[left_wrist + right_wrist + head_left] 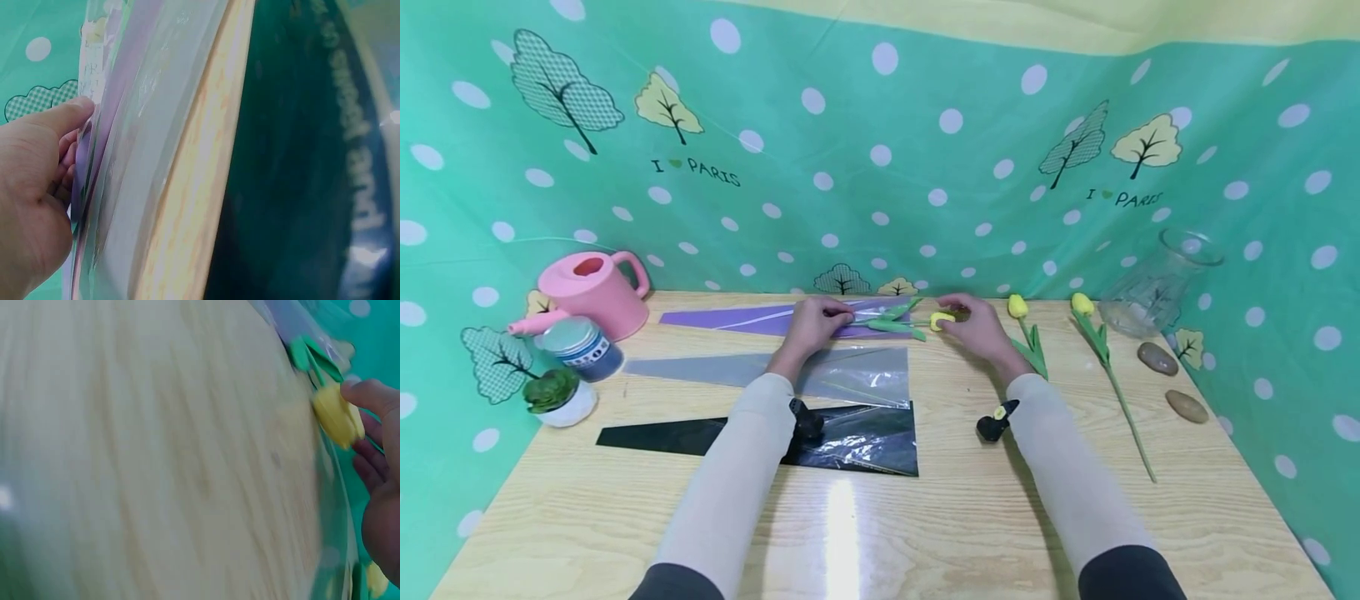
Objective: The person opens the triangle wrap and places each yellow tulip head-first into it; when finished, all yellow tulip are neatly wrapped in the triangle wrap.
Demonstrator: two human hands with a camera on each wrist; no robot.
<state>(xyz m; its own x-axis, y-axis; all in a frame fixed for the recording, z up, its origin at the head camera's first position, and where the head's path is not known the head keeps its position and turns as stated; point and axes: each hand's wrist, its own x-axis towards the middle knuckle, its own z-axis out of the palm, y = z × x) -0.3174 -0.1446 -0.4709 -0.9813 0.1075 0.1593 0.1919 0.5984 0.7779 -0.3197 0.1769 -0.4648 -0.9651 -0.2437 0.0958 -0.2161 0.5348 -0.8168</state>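
Observation:
At the back of the table lies a long, tapering purple flower sleeve (730, 322) with a clear front. My left hand (812, 325) pinches its edge, thumb in front and fingers curled behind in the left wrist view. With thumb and fingers, my right hand (981, 332) holds a yellow artificial tulip (337, 415) by its bloom. The tulip's green leaves (891, 326) overlap the sleeve's wide end, and its stem points toward my left hand. Nearer me are a grey sleeve (700, 367) and a black sleeve (662, 435), both lying flat.
On the left stand a pink watering can (617, 296), a blue jar (583, 348) and a potted succulent (568, 406). Two more tulips, one short-looking (1018, 306) and one long (1105, 354), lie right. Beyond are a glass vase (1150, 292) and two stones (1186, 406).

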